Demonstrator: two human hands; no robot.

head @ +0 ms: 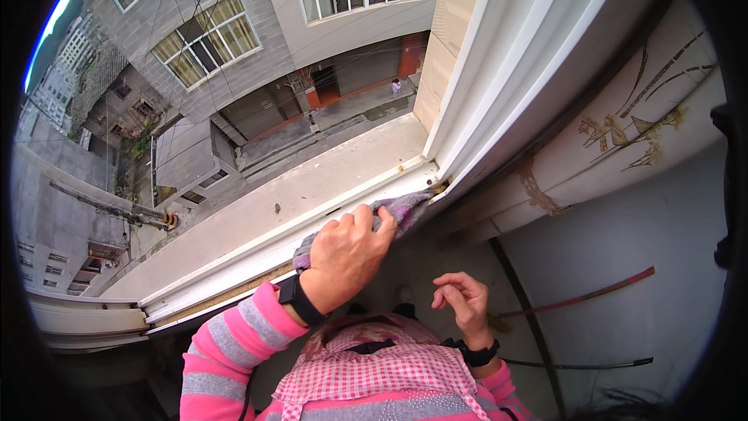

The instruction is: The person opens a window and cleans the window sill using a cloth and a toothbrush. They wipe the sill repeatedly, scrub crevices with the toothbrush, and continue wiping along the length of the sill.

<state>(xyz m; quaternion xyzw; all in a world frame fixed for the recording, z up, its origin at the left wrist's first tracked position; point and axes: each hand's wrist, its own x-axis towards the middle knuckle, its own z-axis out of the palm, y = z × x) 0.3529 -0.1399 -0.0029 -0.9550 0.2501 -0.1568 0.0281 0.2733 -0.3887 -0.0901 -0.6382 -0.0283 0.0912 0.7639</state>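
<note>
My left hand (347, 251) presses a grey and purple cloth (409, 210) onto the white window frame's bottom track (280, 266). One end of the cloth reaches the frame's corner, where brown dirt (439, 186) shows. Part of the cloth is hidden under my palm. Lower and to the right, my right hand (466, 307) hovers in front of my body, empty, its fingers loosely bent and the thumb apart from them. Brownish grime lies along the inner groove (234, 289) of the track.
Beyond the frame runs an outer ledge (327, 187), with a street far below. The white side frame (497, 70) rises at right, beside a pale surface with a brown printed pattern (619, 134). A reddish stick (590, 292) and a thin dark rod (584, 366) are at lower right.
</note>
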